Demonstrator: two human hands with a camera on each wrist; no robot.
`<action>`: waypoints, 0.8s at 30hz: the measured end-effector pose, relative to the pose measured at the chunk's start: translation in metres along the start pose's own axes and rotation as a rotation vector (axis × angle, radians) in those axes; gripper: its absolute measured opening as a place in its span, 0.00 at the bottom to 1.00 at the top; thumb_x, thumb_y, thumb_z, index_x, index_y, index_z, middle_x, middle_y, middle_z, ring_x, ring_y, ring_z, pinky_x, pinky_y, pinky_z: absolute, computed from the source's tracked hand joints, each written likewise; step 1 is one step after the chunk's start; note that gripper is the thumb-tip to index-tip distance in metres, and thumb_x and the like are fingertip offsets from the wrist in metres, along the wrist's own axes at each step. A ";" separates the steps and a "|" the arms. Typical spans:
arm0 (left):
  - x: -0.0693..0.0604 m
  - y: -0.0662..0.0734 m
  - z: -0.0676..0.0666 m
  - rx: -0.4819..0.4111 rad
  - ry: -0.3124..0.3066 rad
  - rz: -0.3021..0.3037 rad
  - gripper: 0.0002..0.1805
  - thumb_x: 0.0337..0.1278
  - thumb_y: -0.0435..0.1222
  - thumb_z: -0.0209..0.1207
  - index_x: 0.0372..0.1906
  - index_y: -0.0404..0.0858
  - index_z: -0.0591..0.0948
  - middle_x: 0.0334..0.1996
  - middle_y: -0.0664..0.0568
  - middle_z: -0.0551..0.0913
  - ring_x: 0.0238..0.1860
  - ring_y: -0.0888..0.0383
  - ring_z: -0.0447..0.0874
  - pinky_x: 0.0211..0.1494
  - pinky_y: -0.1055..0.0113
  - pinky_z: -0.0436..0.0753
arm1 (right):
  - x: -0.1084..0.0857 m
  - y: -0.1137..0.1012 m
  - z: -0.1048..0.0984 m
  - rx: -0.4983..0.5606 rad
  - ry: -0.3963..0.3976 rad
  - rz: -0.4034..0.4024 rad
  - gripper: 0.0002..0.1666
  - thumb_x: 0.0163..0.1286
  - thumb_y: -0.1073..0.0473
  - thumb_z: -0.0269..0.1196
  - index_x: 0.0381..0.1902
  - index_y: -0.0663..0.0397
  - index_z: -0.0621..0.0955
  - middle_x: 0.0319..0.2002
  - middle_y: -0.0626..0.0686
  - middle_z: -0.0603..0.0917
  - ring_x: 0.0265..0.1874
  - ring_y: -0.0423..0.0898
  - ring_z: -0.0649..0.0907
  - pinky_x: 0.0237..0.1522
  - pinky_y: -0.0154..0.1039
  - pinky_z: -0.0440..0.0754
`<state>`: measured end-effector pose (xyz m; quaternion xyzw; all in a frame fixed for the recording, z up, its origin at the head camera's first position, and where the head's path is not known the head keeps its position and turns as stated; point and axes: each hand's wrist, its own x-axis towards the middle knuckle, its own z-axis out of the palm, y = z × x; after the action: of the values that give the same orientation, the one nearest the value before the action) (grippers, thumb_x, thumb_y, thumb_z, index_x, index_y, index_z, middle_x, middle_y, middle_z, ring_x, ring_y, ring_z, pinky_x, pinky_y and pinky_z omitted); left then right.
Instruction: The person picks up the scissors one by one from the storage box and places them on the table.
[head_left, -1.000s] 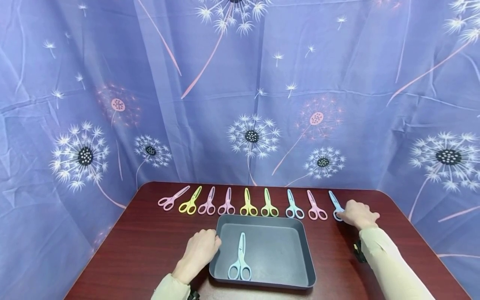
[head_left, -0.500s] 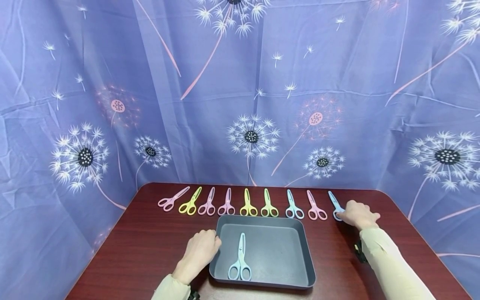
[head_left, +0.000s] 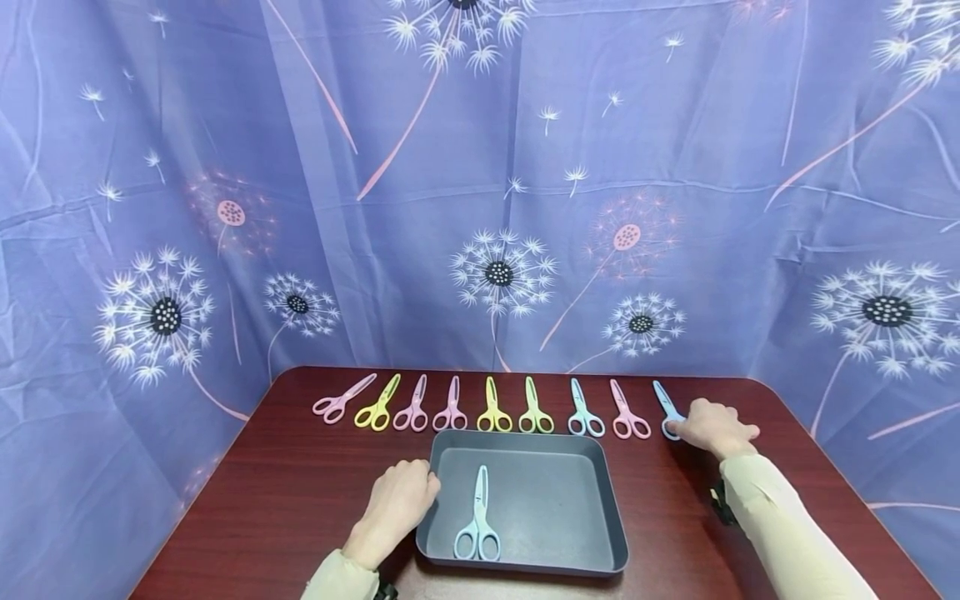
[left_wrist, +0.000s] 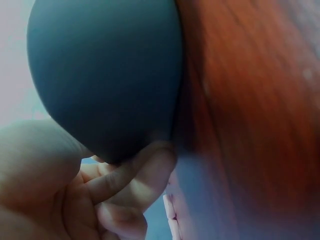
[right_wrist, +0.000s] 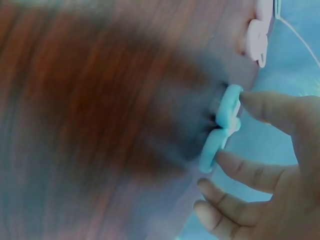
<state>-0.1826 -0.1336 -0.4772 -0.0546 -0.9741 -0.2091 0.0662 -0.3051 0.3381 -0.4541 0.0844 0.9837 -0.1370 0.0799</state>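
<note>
My left hand (head_left: 399, 502) grips the left wall of a dark grey rectangular tray (head_left: 618, 533); in the left wrist view thumb and fingers (left_wrist: 145, 175) close on the tray's corner (left_wrist: 110, 75). Light blue scissors (head_left: 480, 508) lie inside the tray, blades pointing away. At the right end of a row, my right hand (head_left: 712, 427) pinches the handles of blue scissors (head_left: 666, 407). Seen from the right wrist, the thumb and index finger touch the two handle loops (right_wrist: 227, 112), and the other fingers curl below. The blades lie on the table, as far as I can tell.
Behind the tray, a row of pink, yellow, green and blue scissors runs along the back of the dark red wooden table (head_left: 300, 475). Pink scissors (head_left: 628, 412) lie closest to my right hand. A blue curtain (head_left: 420, 275) with dandelion prints hangs behind the table.
The head view has shifted very slightly. Both hands, the tray and the scissors otherwise stay as they were.
</note>
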 end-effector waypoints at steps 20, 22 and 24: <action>0.000 -0.001 0.001 0.019 0.042 0.026 0.13 0.53 0.34 0.56 0.15 0.42 0.73 0.12 0.53 0.69 0.16 0.50 0.74 0.21 0.53 0.72 | -0.026 -0.037 -0.006 -0.067 0.209 -0.200 0.34 0.57 0.48 0.64 0.51 0.71 0.73 0.46 0.78 0.70 0.49 0.76 0.66 0.40 0.78 0.57; 0.000 -0.001 0.002 0.020 0.038 0.023 0.13 0.53 0.34 0.56 0.15 0.42 0.73 0.12 0.54 0.69 0.16 0.51 0.73 0.21 0.53 0.72 | -0.031 -0.046 -0.004 -0.079 0.246 -0.236 0.34 0.57 0.48 0.64 0.52 0.71 0.74 0.46 0.77 0.70 0.50 0.75 0.66 0.40 0.77 0.58; 0.000 -0.001 0.002 0.020 0.037 0.021 0.13 0.53 0.34 0.56 0.15 0.42 0.72 0.12 0.54 0.69 0.16 0.51 0.73 0.21 0.53 0.72 | -0.037 -0.056 -0.002 -0.089 0.279 -0.278 0.32 0.58 0.48 0.64 0.50 0.69 0.74 0.46 0.75 0.71 0.49 0.74 0.68 0.40 0.76 0.59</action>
<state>-0.1828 -0.1337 -0.4795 -0.0603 -0.9742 -0.1995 0.0869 -0.2802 0.2804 -0.4313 -0.0378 0.9925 -0.0901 -0.0731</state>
